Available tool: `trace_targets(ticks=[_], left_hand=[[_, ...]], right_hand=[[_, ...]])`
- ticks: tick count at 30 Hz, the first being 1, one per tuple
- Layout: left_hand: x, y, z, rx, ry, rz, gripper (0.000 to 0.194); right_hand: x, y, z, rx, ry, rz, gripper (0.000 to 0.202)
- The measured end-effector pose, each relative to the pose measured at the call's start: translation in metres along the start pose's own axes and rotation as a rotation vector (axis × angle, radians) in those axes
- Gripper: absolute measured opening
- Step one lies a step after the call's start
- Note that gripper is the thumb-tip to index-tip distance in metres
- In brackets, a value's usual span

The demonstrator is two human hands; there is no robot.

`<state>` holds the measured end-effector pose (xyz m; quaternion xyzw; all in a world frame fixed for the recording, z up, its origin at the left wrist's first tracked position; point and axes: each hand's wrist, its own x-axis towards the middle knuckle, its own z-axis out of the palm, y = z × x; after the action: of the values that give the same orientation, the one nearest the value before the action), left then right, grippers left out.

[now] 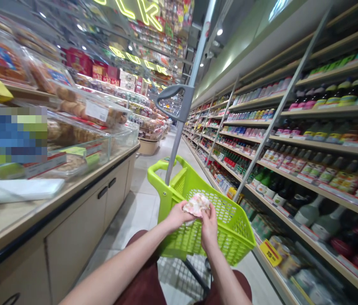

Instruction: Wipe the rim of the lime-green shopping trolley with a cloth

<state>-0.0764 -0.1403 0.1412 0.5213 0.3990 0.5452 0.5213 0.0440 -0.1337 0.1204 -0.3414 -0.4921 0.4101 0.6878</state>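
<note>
"BULK" is being spelled by a glowing yellow letter sign (148, 65), far left; "LK" is being shown on a nearer, cropped yellow sign (148, 15); "15" is being displayed on a yellow rectangular price card (270, 253), near right.

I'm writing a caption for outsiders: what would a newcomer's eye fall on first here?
First, the lime-green shopping basket near the centre, with a silver pole rising at its left end. In front of it, the left grip and right grip hold what looks like a crumpled pink-and-white packet. Yellow neon BULK lettering glows above, left of the pole.
</note>
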Motion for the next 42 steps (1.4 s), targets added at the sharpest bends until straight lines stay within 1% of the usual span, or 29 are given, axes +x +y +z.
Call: trace_targets(ticks=[1, 2, 3, 5, 6, 7, 9, 11, 13, 14, 15, 16, 17, 19, 20, 21, 22, 24, 26, 28, 31, 33, 34, 35, 36, 39, 40, 41, 42], left_hand=[[0.002, 0.004, -0.006, 0.017, 0.029, 0.017, 0.039], [0.003, 0.009, -0.011, 0.038, 0.052, 0.033, 0.036], [0.005, 0.013, -0.016, 0.067, 0.072, 0.054, 0.033], [0.005, 0.023, -0.024, 0.131, 0.091, 0.099, 0.028], [0.004, 0.028, -0.028, 0.143, 0.079, 0.116, 0.028], [0.002, 0.033, -0.031, 0.130, 0.053, 0.130, 0.029], [-0.004, 0.043, -0.038, 0.040, -0.024, 0.145, 0.034], [-0.009, 0.052, -0.047, -0.066, -0.103, 0.152, 0.037], [-0.011, 0.061, -0.059, -0.102, -0.142, 0.164, 0.037], [-0.010, 0.065, -0.066, -0.080, -0.138, 0.181, 0.037], [-0.007, 0.068, -0.073, -0.031, -0.109, 0.207, 0.036], [-0.004, 0.071, -0.081, 0.051, -0.039, 0.245, 0.036], [0.001, 0.073, -0.089, 0.168, 0.067, 0.296, 0.036], [0.011, 0.075, -0.103, 0.487, 0.327, 0.405, 0.040], [0.016, 0.074, -0.109, 0.668, 0.436, 0.439, 0.043], [0.020, 0.072, -0.113, 0.842, 0.508, 0.453, 0.047], [0.023, 0.069, -0.116, 0.996, 0.536, 0.448, 0.051], [0.025, 0.061, -0.118, 1.219, 0.499, 0.405, 0.056], [0.024, 0.052, -0.117, 1.357, 0.425, 0.367, 0.057], [0.021, 0.045, -0.116, 1.440, 0.369, 0.361, 0.056], [0.017, 0.040, -0.118, 1.487, 0.334, 0.378, 0.056], [0.016, 0.040, -0.120, 1.500, 0.323, 0.382, 0.056], [0.016, 0.040, -0.120, 1.508, 0.320, 0.379, 0.056], [0.017, 0.040, -0.121, 1.516, 0.322, 0.374, 0.056], [0.017, 0.039, -0.120, 1.523, 0.329, 0.370, 0.056], [0.019, 0.034, -0.116, 1.526, 0.374, 0.369, 0.056], [0.018, 0.032, -0.115, 1.522, 0.395, 0.379, 0.056], [0.018, 0.030, -0.114, 1.516, 0.417, 0.395, 0.056], [0.017, 0.027, -0.114, 1.509, 0.440, 0.411, 0.057]], right_hand=[[-0.002, -0.005, 0.002, -0.149, -0.014, -0.124, 0.052], [-0.003, -0.010, 0.005, -0.291, -0.071, -0.244, 0.050], [-0.004, -0.014, 0.010, -0.408, -0.167, -0.345, 0.047], [-0.003, -0.019, 0.020, -0.552, -0.383, -0.456, 0.047], [-0.001, -0.020, 0.026, -0.587, -0.449, -0.475, 0.049], [0.001, -0.020, 0.032, -0.608, -0.475, -0.490, 0.052], [0.008, -0.019, 0.043, -0.629, -0.473, -0.540, 0.057], [0.017, -0.021, 0.053, -0.639, -0.473, -0.627, 0.059], [0.027, -0.029, 0.064, -0.653, -0.503, -0.739, 0.052], [0.033, -0.036, 0.071, -0.670, -0.524, -0.803, 0.047], [0.040, -0.046, 0.079, -0.694, -0.539, -0.877, 0.041], [0.049, -0.058, 0.089, -0.723, -0.540, -0.960, 0.037], [0.060, -0.071, 0.100, -0.752, -0.521, -1.049, 0.034], [0.085, -0.101, 0.124, -0.802, -0.395, -1.227, 0.030], [0.099, -0.116, 0.136, -0.813, -0.320, -1.299, 0.030], [0.113, -0.129, 0.148, -0.834, -0.275, -1.354, 0.030], [0.125, -0.139, 0.157, -0.871, -0.253, -1.392, 0.030], [0.143, -0.146, 0.169, -0.984, -0.281, -1.436, 0.030], [0.147, -0.135, 0.168, -1.126, -0.388, -1.475, 0.028], [0.137, -0.111, 0.157, -1.253, -0.535, -1.520, 0.025], [0.112, -0.072, 0.134, -1.364, -0.742, -1.582, 0.022], [0.103, -0.059, 0.126, -1.383, -0.829, -1.613, 0.023], [0.102, -0.058, 0.125, -1.380, -0.838, -1.620, 0.024], [0.105, -0.062, 0.127, -1.369, -0.814, -1.615, 0.025], [0.110, -0.069, 0.131, -1.352, -0.753, -1.595, 0.026], [0.127, -0.095, 0.144, -1.272, -0.507, -1.483, 0.028], [0.131, -0.100, 0.145, -1.245, -0.472, -1.451, 0.028], [0.131, -0.102, 0.145, -1.227, -0.476, -1.430, 0.028], [0.129, -0.098, 0.142, -1.219, -0.513, -1.420, 0.028]])
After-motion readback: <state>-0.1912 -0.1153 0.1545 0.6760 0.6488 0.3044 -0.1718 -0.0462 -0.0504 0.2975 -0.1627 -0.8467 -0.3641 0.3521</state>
